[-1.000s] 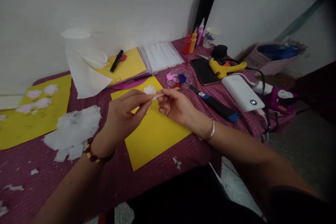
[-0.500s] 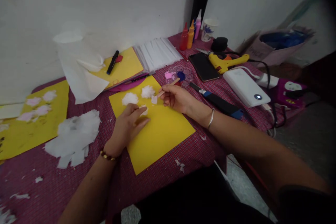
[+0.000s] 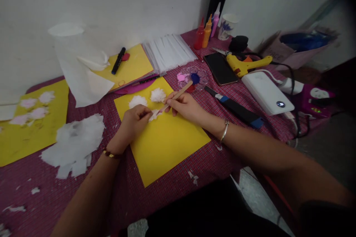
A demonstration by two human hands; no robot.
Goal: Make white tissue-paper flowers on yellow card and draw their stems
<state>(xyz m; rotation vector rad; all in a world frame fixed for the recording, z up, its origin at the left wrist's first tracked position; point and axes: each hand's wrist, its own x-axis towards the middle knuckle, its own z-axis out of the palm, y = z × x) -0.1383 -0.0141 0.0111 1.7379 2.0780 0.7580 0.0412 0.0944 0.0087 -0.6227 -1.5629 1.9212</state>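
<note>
My right hand (image 3: 183, 105) grips a flat wooden stick (image 3: 182, 92), its fingers closed round the lower part. The stick slants down toward a small white tissue-paper tuft (image 3: 154, 114) on the yellow sheet (image 3: 167, 144). At the tuft's left edge, my left hand (image 3: 135, 122) has thumb and fingertips pinched together on the white paper. Two fluffy white tufts sit just above: one (image 3: 158, 95) near the right fingers, the other (image 3: 138, 101) behind the left hand. The stick's lower tip is partly hidden by the right fingers.
Left of the sheet lies a pile of white paper squares (image 3: 76, 140), beyond it another yellow sheet with pinkish tufts (image 3: 37, 113). On the right are a paint palette (image 3: 195, 78), utility knife (image 3: 236, 107), phone (image 3: 220, 68), yellow glue gun (image 3: 244, 64) and power bank (image 3: 268, 92).
My right hand has moved left and down, bringing the stick to the tuft. My left fingers, spread before, are now pinched at the white paper. The view has shifted slightly.
</note>
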